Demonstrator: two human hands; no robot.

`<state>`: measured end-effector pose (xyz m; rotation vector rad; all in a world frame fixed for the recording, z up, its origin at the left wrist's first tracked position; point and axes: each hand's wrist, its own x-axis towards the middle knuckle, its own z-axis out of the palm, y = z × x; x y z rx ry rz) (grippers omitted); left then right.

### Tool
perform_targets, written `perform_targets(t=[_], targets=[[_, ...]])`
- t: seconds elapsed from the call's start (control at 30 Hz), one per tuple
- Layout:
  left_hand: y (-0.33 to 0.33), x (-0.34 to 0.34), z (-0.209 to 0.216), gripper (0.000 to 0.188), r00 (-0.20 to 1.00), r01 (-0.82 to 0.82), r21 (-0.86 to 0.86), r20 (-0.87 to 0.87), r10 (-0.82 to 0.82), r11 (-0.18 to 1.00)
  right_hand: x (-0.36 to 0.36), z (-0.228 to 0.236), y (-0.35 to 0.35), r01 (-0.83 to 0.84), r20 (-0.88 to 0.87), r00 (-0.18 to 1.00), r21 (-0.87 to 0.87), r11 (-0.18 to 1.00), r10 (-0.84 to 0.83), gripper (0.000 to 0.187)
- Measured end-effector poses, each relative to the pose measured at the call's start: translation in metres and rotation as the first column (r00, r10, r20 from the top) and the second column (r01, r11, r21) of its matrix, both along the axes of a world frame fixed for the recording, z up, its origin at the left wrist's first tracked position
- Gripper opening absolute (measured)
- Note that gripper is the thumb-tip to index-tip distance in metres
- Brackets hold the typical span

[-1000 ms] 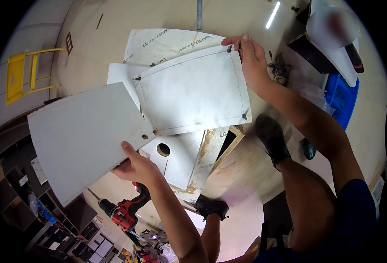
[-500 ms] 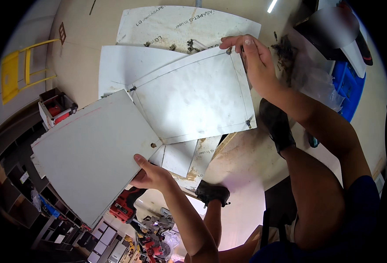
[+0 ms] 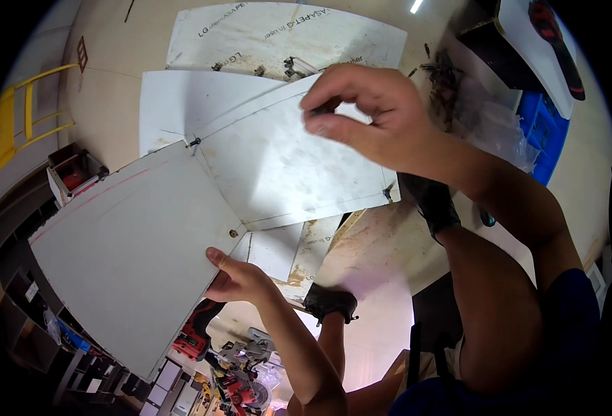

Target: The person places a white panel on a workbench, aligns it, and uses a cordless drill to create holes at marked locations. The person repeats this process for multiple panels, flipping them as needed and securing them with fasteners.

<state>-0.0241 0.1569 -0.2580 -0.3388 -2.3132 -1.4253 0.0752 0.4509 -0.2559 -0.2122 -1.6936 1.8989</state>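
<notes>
My left hand grips the lower right edge of a white panel, thumb on its upper face. A brownish round fitting sits near that panel's right corner. Beside it lies a second white panel with pencil lines along its edges. Dark cam-type fasteners stand on this panel: one fastener at the left corner, another fastener at the near right. Above its far right part, my right hand is closed in a pinch around a small dark piece, mostly covered by the fingers. The panel's far right corner is hidden behind this hand.
Stacked white boards lie beneath and beyond the panels. Loose dark hardware and a plastic bag lie on the right, by a blue bin. A red power tool is below the held panel. A yellow frame stands left.
My right hand has left the second panel's far right corner and come up and leftward, a small dark piece now in its pinch. My left hand still holds its panel. The view has shifted slightly.
</notes>
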Motion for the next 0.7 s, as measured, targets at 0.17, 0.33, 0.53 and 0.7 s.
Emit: perform_targets(t=[0.17,0.33,0.53,0.7], targets=[[-0.004,-0.003,-0.002,0.061,1.000,-0.019,0.073,-0.004,0.019,0.997,-0.020,0.011,-0.034,-0.306,0.168,0.936,-0.047,0.951,0.309,0.015],[0.003,0.000,-0.005,0.064,1.000,-0.003,0.065,0.004,0.002,0.998,-0.050,0.003,-0.077,-0.598,0.281,0.776,0.045,0.800,0.564,0.015],[0.008,0.005,0.003,0.062,0.990,-0.084,0.078,0.118,0.075,0.993,-0.072,-0.032,-0.136,-0.579,0.267,0.781,-0.029,0.815,0.565,0.015],[0.006,0.003,-0.003,0.058,0.995,-0.086,0.090,0.062,0.081,0.992,-0.072,-0.034,-0.152,-0.521,0.284,0.810,-0.054,0.852,0.513,0.014]])
